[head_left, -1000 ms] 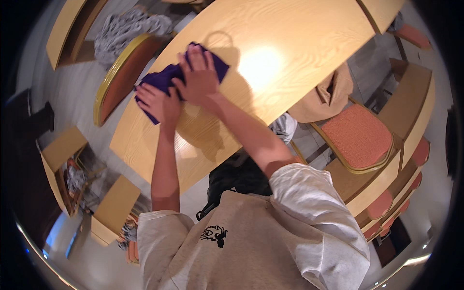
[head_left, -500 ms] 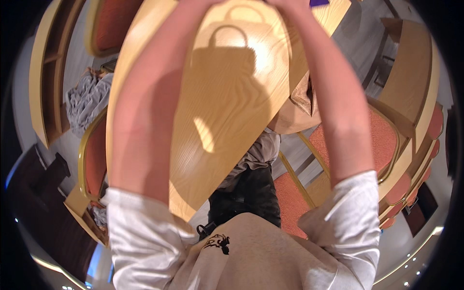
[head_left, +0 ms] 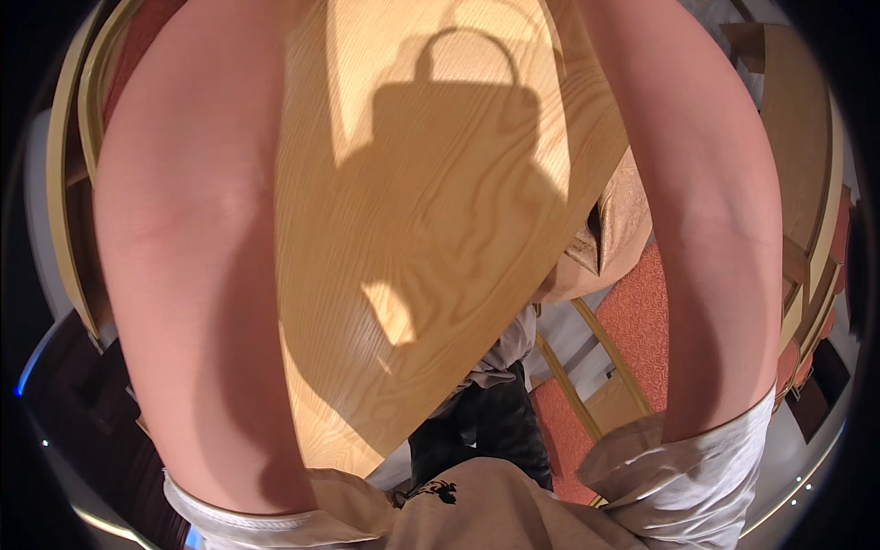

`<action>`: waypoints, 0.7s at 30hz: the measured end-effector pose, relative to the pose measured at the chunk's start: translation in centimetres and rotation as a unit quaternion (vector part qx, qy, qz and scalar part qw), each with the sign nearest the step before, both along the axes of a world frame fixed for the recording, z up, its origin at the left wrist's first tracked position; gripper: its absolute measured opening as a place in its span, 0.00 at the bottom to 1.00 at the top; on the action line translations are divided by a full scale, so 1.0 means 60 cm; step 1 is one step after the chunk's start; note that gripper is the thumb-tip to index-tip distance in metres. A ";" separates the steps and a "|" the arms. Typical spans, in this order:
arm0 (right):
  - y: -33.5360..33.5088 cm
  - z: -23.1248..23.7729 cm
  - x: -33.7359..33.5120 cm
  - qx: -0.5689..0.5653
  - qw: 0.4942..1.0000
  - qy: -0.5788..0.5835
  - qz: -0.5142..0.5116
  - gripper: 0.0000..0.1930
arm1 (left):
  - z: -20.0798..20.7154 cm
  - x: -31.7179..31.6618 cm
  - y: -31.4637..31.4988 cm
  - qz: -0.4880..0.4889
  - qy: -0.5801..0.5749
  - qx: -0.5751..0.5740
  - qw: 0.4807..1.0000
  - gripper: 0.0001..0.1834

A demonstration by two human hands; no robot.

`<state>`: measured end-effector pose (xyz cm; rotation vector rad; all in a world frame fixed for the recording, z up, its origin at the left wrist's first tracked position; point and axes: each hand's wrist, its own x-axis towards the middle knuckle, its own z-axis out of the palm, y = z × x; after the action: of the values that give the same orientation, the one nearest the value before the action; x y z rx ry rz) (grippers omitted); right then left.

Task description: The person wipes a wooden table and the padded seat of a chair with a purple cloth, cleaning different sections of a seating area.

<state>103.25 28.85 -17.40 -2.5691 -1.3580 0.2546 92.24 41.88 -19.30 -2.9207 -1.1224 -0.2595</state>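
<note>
Both of my bare arms reach up past the upper edge of the picture, and neither hand shows. My left forearm [head_left: 192, 211] rises along the left side, and my right forearm [head_left: 706, 202] along the right. Between them lies a light wooden tabletop [head_left: 412, 229] with a wavy grain. A dark shadow with a looped, handle-like top falls across it, beside bright patches of light. What my hands hold or touch, if anything, is out of sight.
A shiny brown bag or cloth [head_left: 628, 220] sits by the table's right edge, next to a red patterned chair seat [head_left: 634, 307]. Another red seat [head_left: 561, 431] is nearer me. Wooden furniture [head_left: 799, 137] stands at the far right.
My arms have come higher and wider apart, looking larger, and both hands have left the upper edge. A purple thing at the top and a grey cloth at the left no longer show.
</note>
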 end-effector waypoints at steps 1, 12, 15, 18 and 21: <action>-0.007 -0.001 -0.003 0.004 1.000 -0.020 -0.015 0.38 | -0.004 -0.008 -0.017 0.019 -0.014 -0.009 1.000 0.44; -0.240 -0.053 -0.141 0.051 0.988 -0.143 0.015 0.45 | -0.019 -0.208 -0.335 0.031 -0.034 -0.012 0.999 0.45; -0.347 -0.064 -0.209 0.096 0.981 -0.145 0.091 0.51 | -0.025 -0.306 -0.464 0.040 -0.082 0.002 0.996 0.47; -0.436 -0.058 -0.284 0.050 0.977 -0.150 0.140 0.54 | -0.012 -0.414 -0.600 0.099 -0.161 -0.058 0.980 0.44; -0.509 -0.041 -0.393 0.080 0.959 -0.112 0.249 0.55 | 0.013 -0.534 -0.732 0.173 -0.172 -0.159 0.957 0.43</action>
<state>79.65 -1.67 -19.86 -2.1371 -2.0074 -0.0704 60.21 -2.05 -18.52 -2.9328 -1.8583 -0.6544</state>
